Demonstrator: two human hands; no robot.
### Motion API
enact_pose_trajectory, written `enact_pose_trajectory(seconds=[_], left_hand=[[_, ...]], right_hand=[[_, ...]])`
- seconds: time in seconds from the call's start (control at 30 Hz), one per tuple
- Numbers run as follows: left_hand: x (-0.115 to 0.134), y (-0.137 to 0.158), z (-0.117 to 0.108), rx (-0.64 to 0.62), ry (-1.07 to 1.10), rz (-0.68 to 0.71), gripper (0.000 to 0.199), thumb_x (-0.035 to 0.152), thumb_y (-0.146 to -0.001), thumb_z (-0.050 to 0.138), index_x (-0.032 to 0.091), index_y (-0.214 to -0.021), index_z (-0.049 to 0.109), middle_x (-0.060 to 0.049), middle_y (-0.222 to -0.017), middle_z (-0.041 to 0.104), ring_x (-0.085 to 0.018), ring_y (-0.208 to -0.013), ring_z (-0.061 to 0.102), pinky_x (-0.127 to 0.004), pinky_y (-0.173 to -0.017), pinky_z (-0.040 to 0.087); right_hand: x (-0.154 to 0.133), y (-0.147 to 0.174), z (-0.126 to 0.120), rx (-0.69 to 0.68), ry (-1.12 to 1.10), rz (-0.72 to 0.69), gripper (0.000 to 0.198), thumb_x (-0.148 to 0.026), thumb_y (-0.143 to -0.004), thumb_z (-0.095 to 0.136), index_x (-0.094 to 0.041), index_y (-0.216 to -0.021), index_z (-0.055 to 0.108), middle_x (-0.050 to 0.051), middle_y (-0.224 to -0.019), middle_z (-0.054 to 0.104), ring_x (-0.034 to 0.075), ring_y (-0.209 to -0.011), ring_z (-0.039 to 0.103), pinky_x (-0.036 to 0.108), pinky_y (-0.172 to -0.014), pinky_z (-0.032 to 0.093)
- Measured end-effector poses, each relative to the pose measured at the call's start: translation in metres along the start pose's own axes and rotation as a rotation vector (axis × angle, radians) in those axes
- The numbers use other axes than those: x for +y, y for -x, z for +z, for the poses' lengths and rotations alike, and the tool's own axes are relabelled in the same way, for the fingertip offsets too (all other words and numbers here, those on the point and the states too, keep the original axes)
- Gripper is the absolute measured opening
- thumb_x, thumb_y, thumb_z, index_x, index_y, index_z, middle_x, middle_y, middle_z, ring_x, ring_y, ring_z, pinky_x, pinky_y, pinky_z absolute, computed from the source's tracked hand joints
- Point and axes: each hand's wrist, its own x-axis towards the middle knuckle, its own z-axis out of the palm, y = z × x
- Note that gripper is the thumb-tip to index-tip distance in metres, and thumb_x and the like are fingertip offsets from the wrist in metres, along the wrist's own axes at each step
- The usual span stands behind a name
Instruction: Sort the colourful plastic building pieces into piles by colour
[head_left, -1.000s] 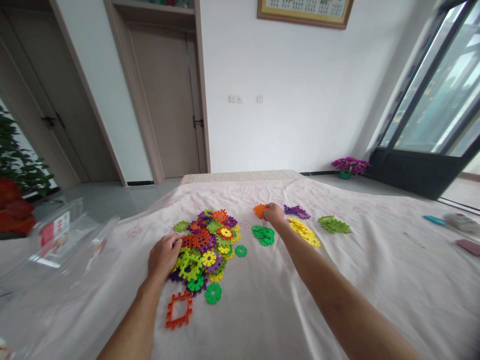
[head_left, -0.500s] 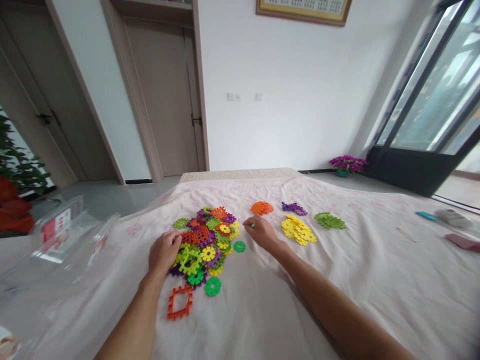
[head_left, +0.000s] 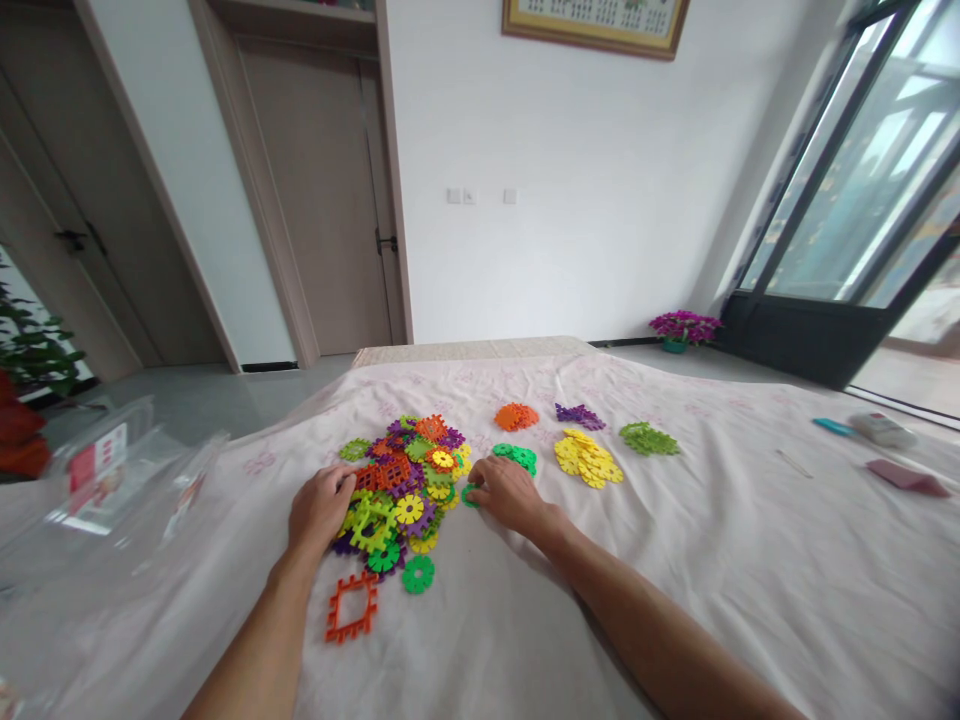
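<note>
A heaped pile of mixed plastic building pieces (head_left: pixel 409 510), notched discs and square frames, lies on the cloth. My left hand (head_left: pixel 321 505) rests at its left edge, fingers loosely bent and apart beside the orange square pieces (head_left: pixel 386 472); I see nothing held in it. To the right of the pile, my right hand (head_left: pixel 510 492) has its fingertips closed on a green notched disc (head_left: pixel 469 496) at cloth level. Just beyond that hand is a small green group of discs (head_left: pixel 517 457), partly covered by it. Another green disc (head_left: pixel 418 574) and an orange square frame (head_left: pixel 352 608) lie nearer me.
Sorted heaps lie beyond and right: orange discs (head_left: pixel 516 416), purple pieces (head_left: pixel 580 416), yellow discs (head_left: pixel 589 460) and light green pieces (head_left: pixel 649 438). Clear plastic bags (head_left: pixel 135 500) are at the left. A blue object (head_left: pixel 832 427) and a pinkish item (head_left: pixel 907 477) lie far right.
My right hand has come nearer me, onto the single green disc right of the pile. A green group now shows behind it. My left hand stays at the pile; the view shifted slightly.
</note>
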Motion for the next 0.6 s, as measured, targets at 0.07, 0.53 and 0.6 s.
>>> enact_pose_trajectory(seconds=[0.07,0.53,0.6], left_hand=[[-0.001,0.0,0.0,-0.004,-0.001,0.002,0.039,0.039,-0.092,0.04,0.025,-0.109,0.072,-0.004,-0.127,0.068,-0.021,-0.117,0.061,-0.029,-0.099,0.045],[0.001,0.0,-0.001,-0.007,0.004,-0.016,0.039,0.04,-0.091,0.041,0.026,-0.109,0.072,-0.004,-0.127,0.068,-0.022,-0.116,0.062,-0.03,-0.096,0.047],[0.001,0.0,-0.001,-0.004,0.007,-0.016,0.039,0.04,-0.091,0.041,0.026,-0.109,0.073,-0.004,-0.126,0.068,-0.022,-0.115,0.062,-0.03,-0.096,0.047]], right_hand=[[0.002,0.0,0.003,-0.016,-0.014,-0.01,0.019,-0.031,-0.083,0.069,-0.024,-0.1,0.072,0.004,-0.097,0.071,0.019,-0.095,0.062,0.025,-0.075,0.038],[0.007,0.0,0.002,-0.029,-0.172,-0.056,0.025,-0.032,-0.077,0.073,-0.022,-0.099,0.067,0.002,-0.095,0.069,0.017,-0.086,0.062,0.023,-0.069,0.039],[0.012,-0.003,0.0,0.039,-0.229,-0.061,0.016,-0.025,-0.081,0.066,-0.022,-0.097,0.068,0.001,-0.093,0.07,0.016,-0.084,0.062,0.023,-0.072,0.04]])
